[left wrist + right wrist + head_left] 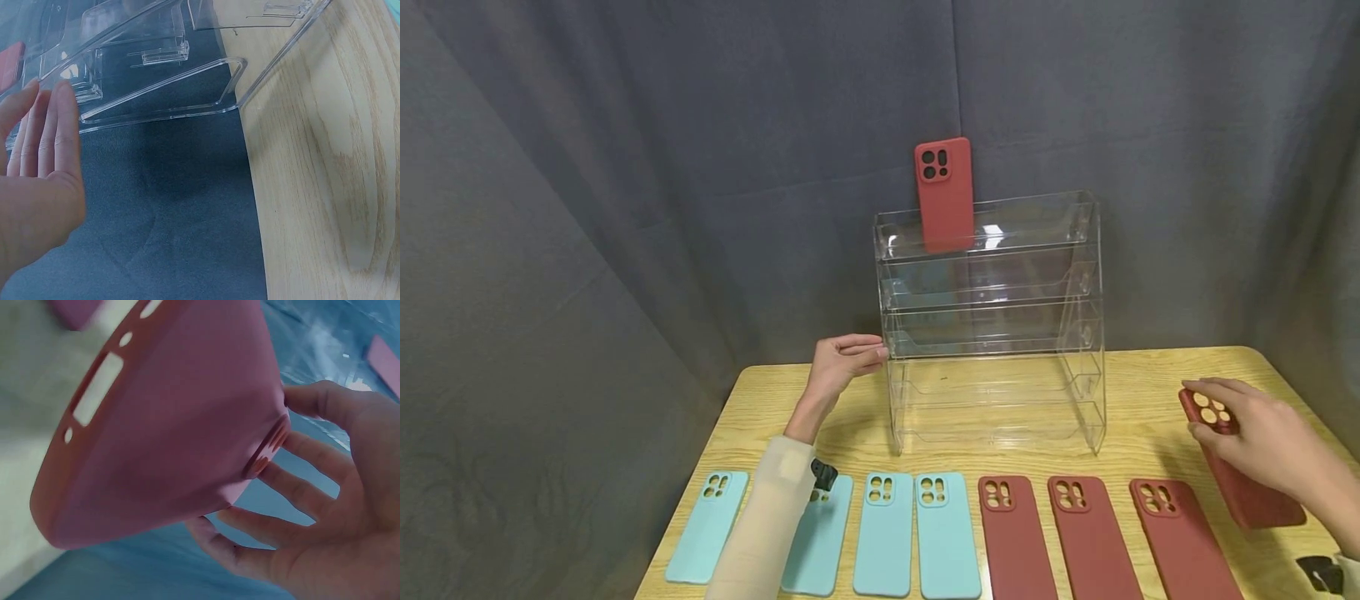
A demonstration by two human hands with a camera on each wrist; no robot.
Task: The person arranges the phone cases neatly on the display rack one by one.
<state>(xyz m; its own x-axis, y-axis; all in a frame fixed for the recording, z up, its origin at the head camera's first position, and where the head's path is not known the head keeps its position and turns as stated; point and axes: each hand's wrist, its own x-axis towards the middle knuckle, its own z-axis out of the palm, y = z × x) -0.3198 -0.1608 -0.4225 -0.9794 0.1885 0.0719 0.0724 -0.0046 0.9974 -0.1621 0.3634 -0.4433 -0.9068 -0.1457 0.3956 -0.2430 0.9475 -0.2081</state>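
My right hand (1262, 429) grips a dark red phone case (1247, 492) by its camera end, at the table's right side. The case is tilted, with its camera end raised. In the right wrist view the thumb and fingertips hold its edges around the camera cutout. My left hand (842, 362) reaches to the left side of a clear tiered display rack (992, 358), its fingertips right at the side edge. Those fingers (65, 134) look straight in the left wrist view. Another red phone case (947, 204) stands upright in the rack's top tier, left of centre.
Along the near side of the wooden table (760, 400) lie several light blue phone cases (883, 542) to the left. Three red phone cases (1018, 542) lie to their right. My left forearm passes over one blue case. A dark grey curtain (737, 167) hangs behind.
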